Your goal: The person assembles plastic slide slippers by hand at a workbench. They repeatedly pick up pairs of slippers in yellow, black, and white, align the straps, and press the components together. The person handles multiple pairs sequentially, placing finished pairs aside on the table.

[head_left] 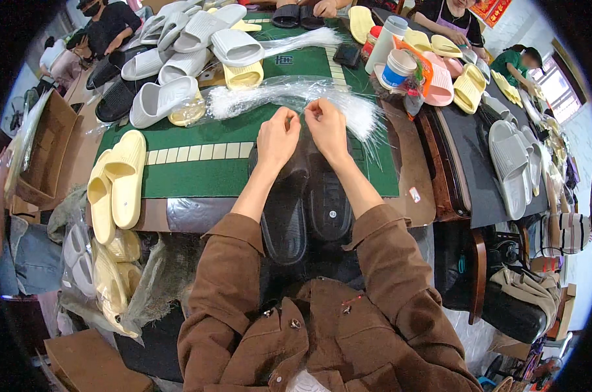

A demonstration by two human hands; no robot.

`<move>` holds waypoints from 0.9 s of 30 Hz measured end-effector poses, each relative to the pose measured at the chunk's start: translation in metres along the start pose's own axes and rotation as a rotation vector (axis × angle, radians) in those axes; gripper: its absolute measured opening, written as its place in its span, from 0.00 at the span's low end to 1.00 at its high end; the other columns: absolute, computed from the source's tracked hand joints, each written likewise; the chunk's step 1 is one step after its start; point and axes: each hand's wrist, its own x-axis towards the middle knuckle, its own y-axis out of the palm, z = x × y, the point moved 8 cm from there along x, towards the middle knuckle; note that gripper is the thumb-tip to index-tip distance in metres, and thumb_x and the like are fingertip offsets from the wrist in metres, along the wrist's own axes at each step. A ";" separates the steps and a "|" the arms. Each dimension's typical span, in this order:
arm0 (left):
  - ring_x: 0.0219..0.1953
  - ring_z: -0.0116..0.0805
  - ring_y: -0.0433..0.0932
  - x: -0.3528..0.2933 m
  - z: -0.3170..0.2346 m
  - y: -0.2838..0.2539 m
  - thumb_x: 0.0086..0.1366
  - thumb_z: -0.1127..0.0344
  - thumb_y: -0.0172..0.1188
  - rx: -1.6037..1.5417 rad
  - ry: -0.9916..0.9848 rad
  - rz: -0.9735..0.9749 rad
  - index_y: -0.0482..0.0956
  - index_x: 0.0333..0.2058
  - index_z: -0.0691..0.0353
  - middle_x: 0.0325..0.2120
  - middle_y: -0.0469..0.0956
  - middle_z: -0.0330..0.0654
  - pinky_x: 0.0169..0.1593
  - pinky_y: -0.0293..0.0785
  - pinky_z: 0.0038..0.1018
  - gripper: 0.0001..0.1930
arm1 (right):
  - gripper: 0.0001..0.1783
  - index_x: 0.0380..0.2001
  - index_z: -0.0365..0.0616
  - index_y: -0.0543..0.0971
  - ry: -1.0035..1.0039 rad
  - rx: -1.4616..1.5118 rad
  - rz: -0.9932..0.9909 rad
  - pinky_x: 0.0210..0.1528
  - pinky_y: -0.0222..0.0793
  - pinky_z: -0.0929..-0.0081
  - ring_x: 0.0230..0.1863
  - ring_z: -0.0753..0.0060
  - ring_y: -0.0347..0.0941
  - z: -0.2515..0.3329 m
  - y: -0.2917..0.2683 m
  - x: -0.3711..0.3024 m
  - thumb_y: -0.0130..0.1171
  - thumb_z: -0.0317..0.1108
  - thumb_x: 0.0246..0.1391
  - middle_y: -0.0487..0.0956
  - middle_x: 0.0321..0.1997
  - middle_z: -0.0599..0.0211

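My left hand point(279, 137) and my right hand point(327, 130) are raised close together, fingertips pinched. Whatever they hold between them is too fine to make out. Below the hands, a pair of dark slide slippers point(284, 225) lies with soles up or tilted, reaching over the table's near edge; my wrists and hands hide part of them. Just beyond my fingers lies a bundle of thin white plastic strands point(361, 116), partly in a clear plastic sleeve point(270, 97).
Grey slides point(162, 101) pile up at the far left. Yellow slides point(127, 176) lie at the left edge of the green mat point(191, 179). A bottle point(390, 39) and a cup point(398, 67) stand to the right. Other people sit around the tables.
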 end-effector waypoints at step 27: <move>0.24 0.51 0.72 -0.002 -0.012 -0.002 0.59 0.75 0.53 0.042 0.256 -0.058 0.71 0.31 0.65 0.21 0.72 0.52 0.30 0.67 0.37 0.02 | 0.04 0.30 0.39 0.77 -0.126 -0.032 -0.055 0.30 0.70 0.70 0.28 0.60 0.76 0.019 -0.002 -0.009 0.60 0.26 0.50 0.79 0.28 0.58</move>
